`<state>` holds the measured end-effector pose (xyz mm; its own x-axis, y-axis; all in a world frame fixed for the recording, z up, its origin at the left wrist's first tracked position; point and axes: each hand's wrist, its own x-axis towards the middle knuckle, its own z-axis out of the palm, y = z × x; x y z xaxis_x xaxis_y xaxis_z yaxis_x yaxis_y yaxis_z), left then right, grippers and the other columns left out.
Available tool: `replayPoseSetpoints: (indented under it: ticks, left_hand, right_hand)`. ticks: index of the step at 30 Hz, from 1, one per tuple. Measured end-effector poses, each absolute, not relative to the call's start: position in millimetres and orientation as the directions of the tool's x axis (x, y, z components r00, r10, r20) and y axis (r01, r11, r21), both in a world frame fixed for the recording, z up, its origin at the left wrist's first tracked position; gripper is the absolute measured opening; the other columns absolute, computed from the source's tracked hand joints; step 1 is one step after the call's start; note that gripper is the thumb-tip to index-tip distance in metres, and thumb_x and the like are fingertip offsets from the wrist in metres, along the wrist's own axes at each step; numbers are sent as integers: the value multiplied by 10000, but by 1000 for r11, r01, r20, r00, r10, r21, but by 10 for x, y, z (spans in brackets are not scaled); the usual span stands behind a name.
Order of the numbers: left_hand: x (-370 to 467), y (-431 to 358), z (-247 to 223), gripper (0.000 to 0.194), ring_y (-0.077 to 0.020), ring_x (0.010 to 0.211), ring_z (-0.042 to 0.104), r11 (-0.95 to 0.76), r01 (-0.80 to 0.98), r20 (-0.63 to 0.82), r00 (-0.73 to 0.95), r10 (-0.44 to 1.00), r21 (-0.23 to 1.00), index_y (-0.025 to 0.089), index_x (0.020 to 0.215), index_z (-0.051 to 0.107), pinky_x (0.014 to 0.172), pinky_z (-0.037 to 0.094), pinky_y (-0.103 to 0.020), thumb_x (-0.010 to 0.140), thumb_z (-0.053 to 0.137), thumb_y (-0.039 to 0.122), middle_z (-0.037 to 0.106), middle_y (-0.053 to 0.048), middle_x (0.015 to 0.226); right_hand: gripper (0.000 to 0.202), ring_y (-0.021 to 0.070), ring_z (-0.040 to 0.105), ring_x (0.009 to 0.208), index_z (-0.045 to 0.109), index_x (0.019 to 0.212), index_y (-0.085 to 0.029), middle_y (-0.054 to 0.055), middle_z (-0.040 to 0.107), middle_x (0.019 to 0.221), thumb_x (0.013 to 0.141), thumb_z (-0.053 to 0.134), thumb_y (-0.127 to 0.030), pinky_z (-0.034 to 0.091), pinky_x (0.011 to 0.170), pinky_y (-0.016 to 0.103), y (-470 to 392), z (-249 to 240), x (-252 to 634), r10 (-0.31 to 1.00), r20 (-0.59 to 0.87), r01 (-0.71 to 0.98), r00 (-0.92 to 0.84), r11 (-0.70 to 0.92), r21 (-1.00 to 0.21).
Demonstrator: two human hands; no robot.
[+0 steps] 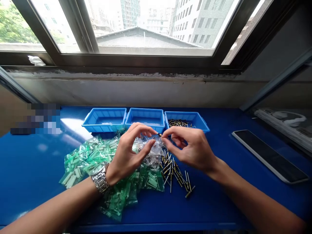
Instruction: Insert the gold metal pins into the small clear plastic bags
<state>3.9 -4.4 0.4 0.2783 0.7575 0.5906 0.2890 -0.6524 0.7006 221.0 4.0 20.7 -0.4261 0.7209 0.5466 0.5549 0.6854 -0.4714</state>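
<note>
In the head view, my right hand (188, 144) is closed in a pinch on a small black-and-gold pin (159, 134). My left hand (135, 148), below a metal watch (100, 179), reaches the pin's other end with its index fingertip. Its thumb stands apart from that finger. Clear plastic bags (154, 152) lie beneath the hands, their contents hard to make out. Under and left of my left hand spreads a heap of green plastic bags (85, 156) with pale strips inside. Loose metal pins (174, 170) with black and gold parts lie below my right hand.
Three blue bins stand in a row behind the hands: a left bin (104, 128), a middle bin (146, 112) and a right bin (198, 118) with many small pins. A phone (270, 156) lies at the right on the blue table (214, 208). A window (151, 42) rises behind.
</note>
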Motion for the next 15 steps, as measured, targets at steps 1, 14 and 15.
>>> replayPoseSetpoints:
  ticks: [1,14,15]
  left_hand:
    - [37,-44,3,131,-180,965,613,-644,299,586,267,765,704,207,1116,649,820,510,-362,988,634,232,674,-43,1053]
    - [38,-50,-12,132,-188,929,601,-637,300,571,285,770,710,208,1086,652,795,500,-374,995,562,175,668,-48,1016]
    - [36,-52,-13,133,-189,930,603,-636,301,568,287,771,711,207,1086,652,795,502,-375,994,562,173,670,-49,1017]
  right_hand:
    - [77,87,439,497,728,877,-182,-54,474,588,915,671,-218,363,510,249,74,237,2268,725,561,595,-400,671,-443]
    - [173,105,414,482,748,854,-207,-38,481,550,915,695,-360,326,476,259,281,401,2759,849,293,711,-439,528,-464]
    - [168,101,414,484,752,858,-209,-41,487,552,913,697,-357,324,466,250,258,402,2729,836,195,673,-513,532,-514]
